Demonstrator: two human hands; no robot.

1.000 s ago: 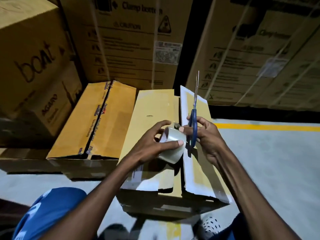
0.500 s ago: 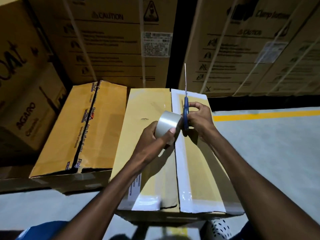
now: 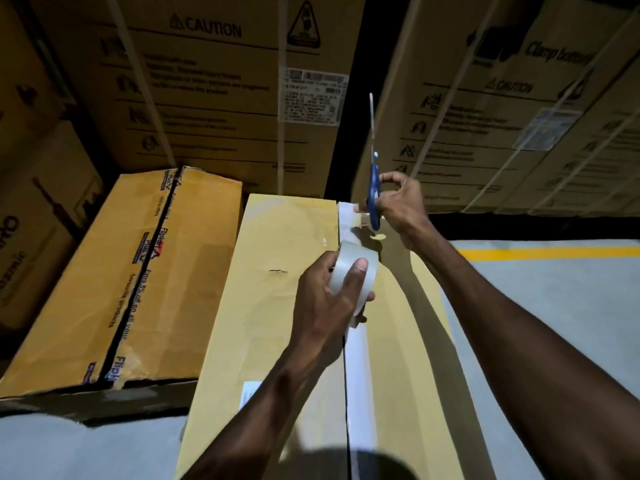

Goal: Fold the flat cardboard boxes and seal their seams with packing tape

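The cardboard box (image 3: 277,323) fills the lower centre of the frame, its two top flaps meeting along a centre seam (image 3: 345,382) that runs from the bottom edge upward. A pale strip of tape (image 3: 358,368) lies just right of that seam. The left hand (image 3: 325,299) grips the clear tape roll (image 3: 353,275) over the seam at mid-frame, thumb across its outer face and fingers curled around it. Above it, at the box's far edge, the right hand (image 3: 401,202) holds blue-handled scissors (image 3: 374,188) with fingers curled through the handles, blades pointing straight up. To the left sits a second box (image 3: 114,282) with printed tape along its seam. Large printed cartons (image 3: 214,81) stand across the top, and grey floor (image 3: 554,306) with a yellow line (image 3: 547,252) shows at right.
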